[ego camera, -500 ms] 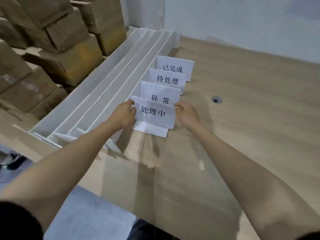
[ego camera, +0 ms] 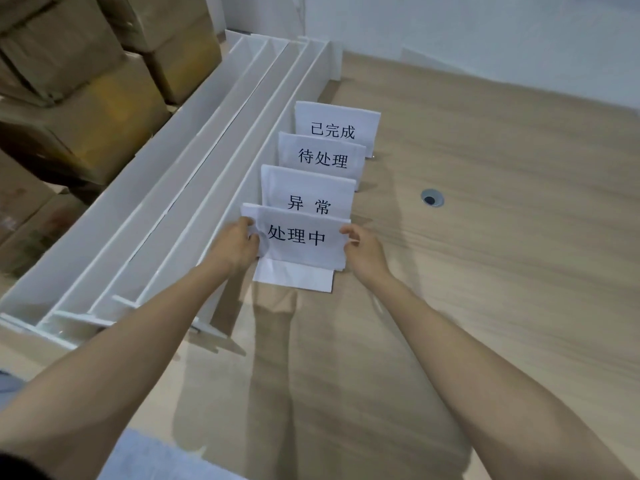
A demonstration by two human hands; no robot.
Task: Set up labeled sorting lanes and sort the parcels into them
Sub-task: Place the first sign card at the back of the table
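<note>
Single head-worn wide-angle view, aimed forward and down along both forearms onto the table [ego camera: 485, 323] at close range. The left hand [ego camera: 235, 245] and right hand [ego camera: 367, 252] hold the label [ego camera: 298, 237] at mid-frame. Boxes [ego camera: 86, 116] fill the upper left.

A wood-grain table [ego camera: 485, 323] carries long white divider lanes [ego camera: 194, 188] along its left, four standing paper labels [ego camera: 322, 157] in a row just beside them, the nearest label [ego camera: 301, 237] reading 处理中, and a cable grommet [ego camera: 432, 197] farther right.
</note>
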